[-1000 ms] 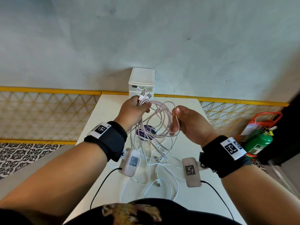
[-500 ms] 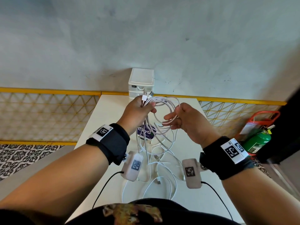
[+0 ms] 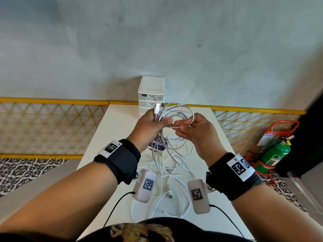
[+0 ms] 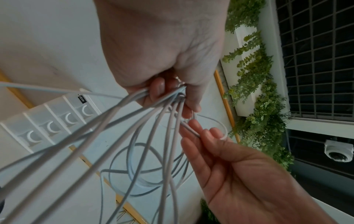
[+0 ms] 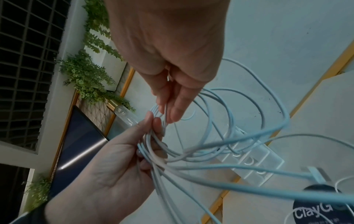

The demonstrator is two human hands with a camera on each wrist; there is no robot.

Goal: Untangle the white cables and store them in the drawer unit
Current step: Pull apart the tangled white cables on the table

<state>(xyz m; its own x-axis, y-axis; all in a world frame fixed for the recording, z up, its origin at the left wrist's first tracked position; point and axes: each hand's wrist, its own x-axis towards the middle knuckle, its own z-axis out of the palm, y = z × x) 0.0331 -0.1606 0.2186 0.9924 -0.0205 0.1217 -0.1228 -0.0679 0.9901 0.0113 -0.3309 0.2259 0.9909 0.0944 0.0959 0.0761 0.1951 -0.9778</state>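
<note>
My left hand (image 3: 154,122) grips a bundle of white cables (image 3: 178,112) above the table, their USB plugs (image 3: 157,107) sticking up past my knuckles. Loops of cable arc from it over to my right hand (image 3: 190,128), which pinches one strand between thumb and fingers beside the left. The left wrist view shows my left fingers (image 4: 159,89) curled round the strands and the right hand (image 4: 206,136) just below. In the right wrist view my right fingertips (image 5: 172,109) hold a strand. More white cable (image 3: 167,199) trails onto the table. The white drawer unit (image 3: 151,92) stands behind, its drawers closed.
The white table (image 3: 111,137) runs back to a grey wall. A dark round sticker (image 3: 158,144) lies under the hanging cables. Yellow lattice railings (image 3: 52,124) flank the table. A green fire extinguisher (image 3: 275,152) on a red stand sits at the right.
Both hands rose and drew closer together. The right hand shifted from holding the loop's outer side to pinching a strand next to the left hand; the loop gathered tighter.
</note>
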